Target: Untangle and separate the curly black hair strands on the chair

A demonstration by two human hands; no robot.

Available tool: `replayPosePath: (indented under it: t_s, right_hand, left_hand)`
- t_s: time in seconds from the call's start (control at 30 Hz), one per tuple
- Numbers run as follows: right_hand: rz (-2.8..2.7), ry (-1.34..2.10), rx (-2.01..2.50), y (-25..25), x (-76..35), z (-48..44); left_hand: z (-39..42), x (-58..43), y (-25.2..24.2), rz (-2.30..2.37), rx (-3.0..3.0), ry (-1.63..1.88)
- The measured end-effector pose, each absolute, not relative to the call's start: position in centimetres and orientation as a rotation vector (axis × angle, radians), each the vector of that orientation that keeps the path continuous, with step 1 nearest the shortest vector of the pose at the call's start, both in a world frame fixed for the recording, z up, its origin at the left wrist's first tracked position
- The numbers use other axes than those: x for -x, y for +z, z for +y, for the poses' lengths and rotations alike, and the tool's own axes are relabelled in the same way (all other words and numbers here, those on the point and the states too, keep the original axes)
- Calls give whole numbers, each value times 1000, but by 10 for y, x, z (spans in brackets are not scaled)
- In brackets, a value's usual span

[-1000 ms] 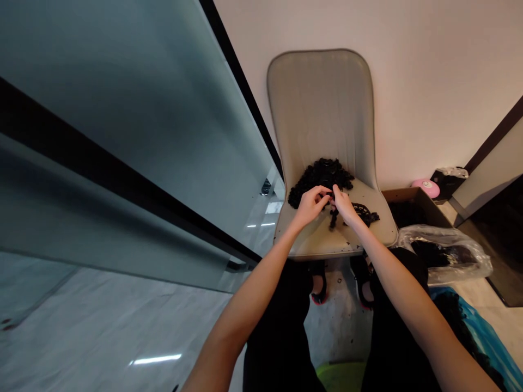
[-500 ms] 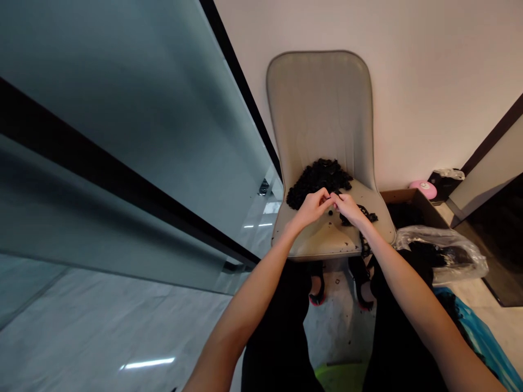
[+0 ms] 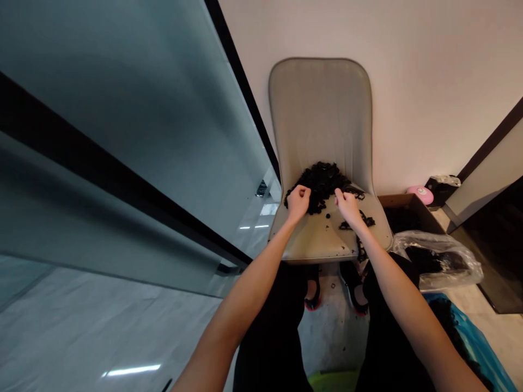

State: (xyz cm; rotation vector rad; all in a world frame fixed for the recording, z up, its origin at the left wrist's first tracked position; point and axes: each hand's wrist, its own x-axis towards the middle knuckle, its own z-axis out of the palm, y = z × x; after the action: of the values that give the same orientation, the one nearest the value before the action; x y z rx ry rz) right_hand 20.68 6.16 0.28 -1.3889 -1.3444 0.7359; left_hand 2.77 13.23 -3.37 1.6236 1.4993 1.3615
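A loose pile of small black pieces (image 3: 322,177) lies on the seat of a beige chair (image 3: 321,109). At the pile's left edge is my left hand (image 3: 298,203), its fingers closed; whatever is in them is hidden. My right hand (image 3: 347,207) is closed at the pile's right side, and a thin black openwork strip (image 3: 357,192) sticks out beside its fingers. Under the right wrist, more black strip scraps (image 3: 366,220) lie on the seat, and one hangs over the front edge. A single round black piece (image 3: 328,216) sits apart between the hands.
Right of the chair stand a cardboard box (image 3: 429,212) with dark contents, a clear plastic bag (image 3: 469,267) and a blue bag (image 3: 482,337) holding black material. A pink object (image 3: 420,194) lies behind. A glass partition (image 3: 143,136) rises on the left.
My hands, together over the seat before, have moved apart: the left one to the pile's left edge, the right one slightly right. The black strip now shows beside my right fingers.
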Motion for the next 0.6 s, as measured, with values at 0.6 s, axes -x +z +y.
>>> replayPosePath:
  t_s: [0.6]
  right_hand:
    - [-1461, 772, 1438, -18, -192, 74]
  left_hand:
    - [148, -10, -45, 1858, -2276, 934]
